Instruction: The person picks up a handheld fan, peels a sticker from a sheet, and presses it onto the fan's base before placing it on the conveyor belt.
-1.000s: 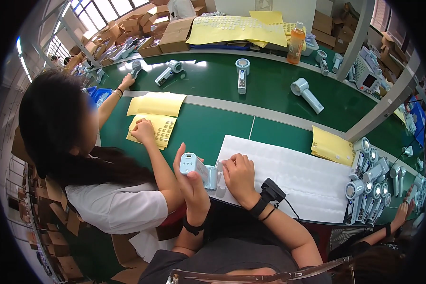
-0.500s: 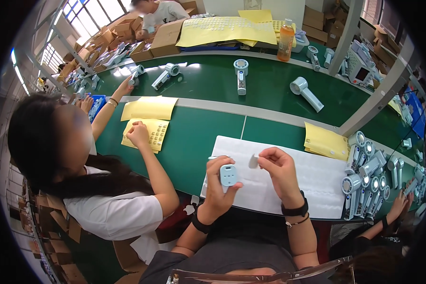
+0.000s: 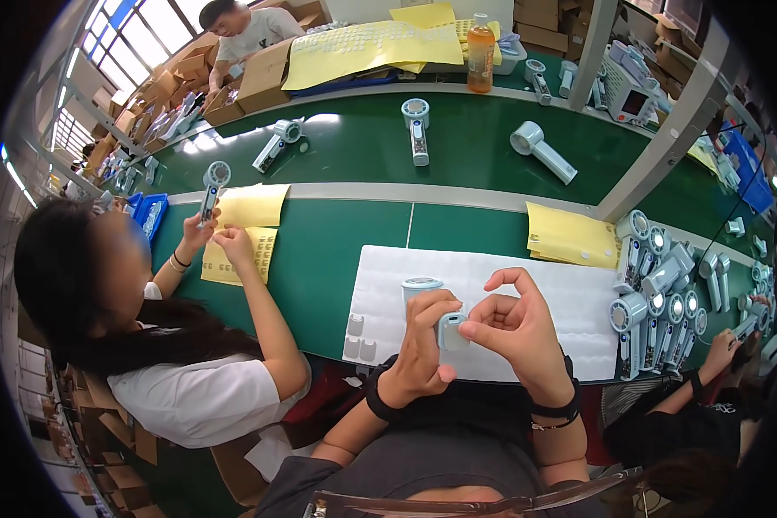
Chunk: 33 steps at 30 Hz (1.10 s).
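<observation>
My left hand (image 3: 416, 350) is closed round a light-blue handheld fan (image 3: 422, 292), its round head on the far side and its handle end turned toward me. Against that end lies a small grey sticker (image 3: 451, 337), partly covered by fingers. With thumb and forefinger my right hand (image 3: 520, 332) pinches at the sticker's edge on the handle end, the other fingers curled loosely above. Beneath both hands is a white backing sheet (image 3: 570, 332), with a few grey stickers (image 3: 367, 349) at its near left corner.
Many handheld fans (image 3: 656, 306) stand crowded at the sheet's right edge, near a yellow sheet (image 3: 570, 233). On the left a co-worker (image 3: 207, 371) holds a fan (image 3: 211, 190). Beyond a metal rail, several fans (image 3: 417, 129) lie on the green belt.
My right hand has brought the sticker left and down to the fan's handle end. The fan has tilted in my left hand, showing its head. The left co-worker has lifted a fan nearer.
</observation>
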Tool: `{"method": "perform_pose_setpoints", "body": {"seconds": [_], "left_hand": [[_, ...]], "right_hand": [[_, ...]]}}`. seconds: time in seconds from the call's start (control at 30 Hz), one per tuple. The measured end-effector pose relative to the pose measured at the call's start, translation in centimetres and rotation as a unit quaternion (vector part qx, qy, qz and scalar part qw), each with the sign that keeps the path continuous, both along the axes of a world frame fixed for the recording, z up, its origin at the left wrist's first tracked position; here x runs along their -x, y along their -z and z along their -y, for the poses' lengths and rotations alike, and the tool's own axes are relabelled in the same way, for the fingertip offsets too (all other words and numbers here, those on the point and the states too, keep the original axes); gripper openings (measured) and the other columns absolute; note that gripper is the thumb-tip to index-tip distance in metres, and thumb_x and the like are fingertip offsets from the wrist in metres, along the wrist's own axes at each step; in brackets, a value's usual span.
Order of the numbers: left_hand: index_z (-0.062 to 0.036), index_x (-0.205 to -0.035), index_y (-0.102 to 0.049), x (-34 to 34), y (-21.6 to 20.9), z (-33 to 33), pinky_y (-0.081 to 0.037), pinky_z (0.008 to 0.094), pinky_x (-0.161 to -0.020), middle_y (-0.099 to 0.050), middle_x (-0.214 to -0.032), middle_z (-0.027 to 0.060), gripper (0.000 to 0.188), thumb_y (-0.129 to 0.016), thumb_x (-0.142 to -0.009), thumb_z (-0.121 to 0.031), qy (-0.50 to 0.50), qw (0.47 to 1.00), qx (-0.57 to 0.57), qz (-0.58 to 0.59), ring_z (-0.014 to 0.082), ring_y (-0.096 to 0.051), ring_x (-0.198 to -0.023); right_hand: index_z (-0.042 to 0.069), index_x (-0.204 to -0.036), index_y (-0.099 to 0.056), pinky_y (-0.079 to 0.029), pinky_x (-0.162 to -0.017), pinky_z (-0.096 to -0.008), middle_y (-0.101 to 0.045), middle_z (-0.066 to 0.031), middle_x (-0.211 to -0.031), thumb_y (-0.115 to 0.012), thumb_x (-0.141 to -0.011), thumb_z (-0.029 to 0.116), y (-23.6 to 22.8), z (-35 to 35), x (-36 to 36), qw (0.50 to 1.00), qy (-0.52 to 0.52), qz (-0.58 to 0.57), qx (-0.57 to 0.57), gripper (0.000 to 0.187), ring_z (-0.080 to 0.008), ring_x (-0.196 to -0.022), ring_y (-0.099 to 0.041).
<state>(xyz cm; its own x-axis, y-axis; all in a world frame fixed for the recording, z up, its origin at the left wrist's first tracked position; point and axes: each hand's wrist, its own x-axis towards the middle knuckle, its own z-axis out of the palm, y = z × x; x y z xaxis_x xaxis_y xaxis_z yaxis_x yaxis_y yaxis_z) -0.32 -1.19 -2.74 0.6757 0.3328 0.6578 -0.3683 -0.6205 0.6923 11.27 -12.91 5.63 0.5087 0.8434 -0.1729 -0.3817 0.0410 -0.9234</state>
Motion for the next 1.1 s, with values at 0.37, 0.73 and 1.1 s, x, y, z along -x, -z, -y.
{"method": "perform_pose_setpoints", "body": {"seconds": [0.37,0.73,1.1], "left_hand": [[0.0027,-0.128,-0.038,-0.2,-0.3,0.3,-0.035,0.0450,-0.093,-0.048,-0.117,0.0230,0.072,-0.036,-0.095,-0.062,-0.023,1.000,-0.018,0.003,0.0351,-0.047,-0.103],[0.0016,-0.127,-0.039,-0.3,-0.3,0.3,-0.035,0.0450,-0.094,-0.048,-0.117,0.0225,0.058,-0.045,-0.096,-0.047,-0.031,0.999,-0.023,0.001,0.0354,-0.046,-0.104],[0.0003,-0.117,-0.047,0.0,-2.1,0.3,-0.042,0.0448,-0.087,-0.054,-0.106,0.0194,0.042,-0.057,-0.078,-0.012,-0.002,0.996,-0.093,-0.015,0.0333,-0.052,-0.094]], "right_hand": [[0.007,-0.108,-0.040,-0.049,-0.070,-0.0205,-0.063,-0.0047,-0.080,-0.075,-0.079,-0.003,0.3,0.0,0.4,0.999,0.020,0.029,0.001,0.047,-0.0077,-0.074,-0.060],[0.006,-0.107,-0.039,-0.048,-0.068,-0.0198,-0.062,-0.0040,-0.078,-0.075,-0.078,-0.003,0.4,-0.1,1.0,0.994,0.048,0.092,0.015,0.047,-0.0066,-0.071,-0.058],[0.008,-0.109,-0.047,-0.046,-0.070,-0.0224,-0.061,-0.0010,-0.083,-0.074,-0.081,0.002,2.7,0.5,-2.0,0.983,-0.160,-0.079,-0.037,0.040,-0.0075,-0.075,-0.056]]}}
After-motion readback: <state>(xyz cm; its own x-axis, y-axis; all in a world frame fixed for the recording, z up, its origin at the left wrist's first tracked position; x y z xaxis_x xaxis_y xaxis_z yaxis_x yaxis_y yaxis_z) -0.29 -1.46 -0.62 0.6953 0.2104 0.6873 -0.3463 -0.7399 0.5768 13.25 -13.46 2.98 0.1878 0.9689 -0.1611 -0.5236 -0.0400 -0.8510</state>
